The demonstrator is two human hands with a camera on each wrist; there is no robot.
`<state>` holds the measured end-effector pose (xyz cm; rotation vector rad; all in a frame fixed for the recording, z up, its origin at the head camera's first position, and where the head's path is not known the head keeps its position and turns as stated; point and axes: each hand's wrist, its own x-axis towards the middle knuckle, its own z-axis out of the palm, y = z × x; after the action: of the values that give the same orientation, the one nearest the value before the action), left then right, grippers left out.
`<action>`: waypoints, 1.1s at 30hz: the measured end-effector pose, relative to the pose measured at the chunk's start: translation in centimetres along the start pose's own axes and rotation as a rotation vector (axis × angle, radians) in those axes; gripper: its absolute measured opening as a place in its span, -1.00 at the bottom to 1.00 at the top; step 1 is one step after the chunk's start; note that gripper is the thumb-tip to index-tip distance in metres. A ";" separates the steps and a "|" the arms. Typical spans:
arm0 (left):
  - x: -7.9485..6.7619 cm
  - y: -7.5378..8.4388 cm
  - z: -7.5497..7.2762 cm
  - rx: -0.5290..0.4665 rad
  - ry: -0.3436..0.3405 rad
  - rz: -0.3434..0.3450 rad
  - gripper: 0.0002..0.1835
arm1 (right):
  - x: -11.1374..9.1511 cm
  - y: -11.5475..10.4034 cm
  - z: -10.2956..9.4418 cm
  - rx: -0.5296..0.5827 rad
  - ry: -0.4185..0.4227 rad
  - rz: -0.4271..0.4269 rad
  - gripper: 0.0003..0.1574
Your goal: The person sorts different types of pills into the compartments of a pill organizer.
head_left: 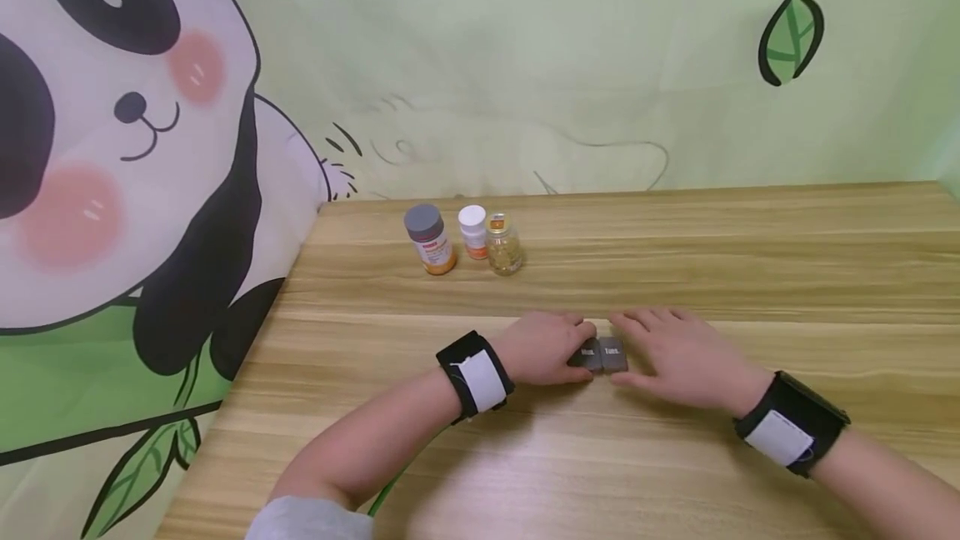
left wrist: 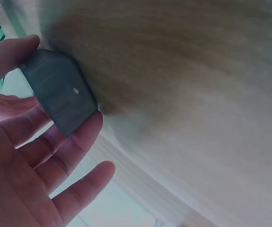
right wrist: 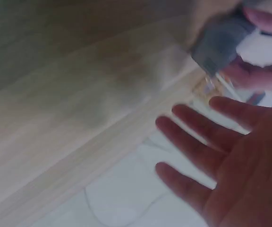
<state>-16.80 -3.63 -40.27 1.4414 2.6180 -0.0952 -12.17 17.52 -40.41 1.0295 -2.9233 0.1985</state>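
Two hands of yours come together over the bench (head_left: 750, 265), right of centre in the head view. Your left hand (head_left: 542, 348) pinches the left end of a small grey box (head_left: 603, 355) between thumb and fingers, with one finger standing clear. The box sits just below and right of the frame's middle, two sections side by side, the right one lettered "Tues." Your right hand (head_left: 686, 359), fingers straight and spread, grips nothing just beside the box's right end; whether its thumb touches, you cannot tell. Above centre, towards the left, you have a grey-capped bottle (head_left: 431, 242), a white bottle (head_left: 473, 232) and a clear jar (head_left: 505, 252). A painted panda (head_left: 187, 132) fills the upper left.
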 end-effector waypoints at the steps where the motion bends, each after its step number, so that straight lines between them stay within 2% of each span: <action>1: 0.0 0.0 0.0 -0.003 0.000 0.000 -0.53 | 0.2 -0.1 0.1 -0.008 -0.004 -0.023 -0.06; 6: 0.0 -0.1 0.2 -0.001 0.013 0.003 -0.53 | 1.1 -0.2 0.7 -0.053 -0.001 -0.129 -0.30; 11: 0.0 -0.1 0.4 0.003 0.023 0.009 -0.54 | 1.9 0.0 1.0 -0.068 0.003 -0.184 -0.52; 16: 0.0 0.0 0.4 0.025 0.039 0.011 -0.55 | 2.2 0.1 1.1 -0.061 -0.006 -0.214 -0.60; 24: -0.2 0.2 0.2 0.079 0.053 0.002 -0.54 | 2.4 0.2 1.2 -0.188 0.036 -0.344 -0.60; 29: -0.3 0.3 0.4 0.098 0.062 0.000 -0.54 | 2.7 0.4 1.1 -0.126 0.035 -0.344 -0.76; 33: -0.2 0.3 0.4 0.103 0.058 -0.002 -0.53 | 3.2 1.1 1.0 0.015 0.024 -0.261 -0.81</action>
<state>-16.40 -3.74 -40.66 1.4954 2.6977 -0.1948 -15.40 16.26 -41.24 1.3852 -2.7330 0.2220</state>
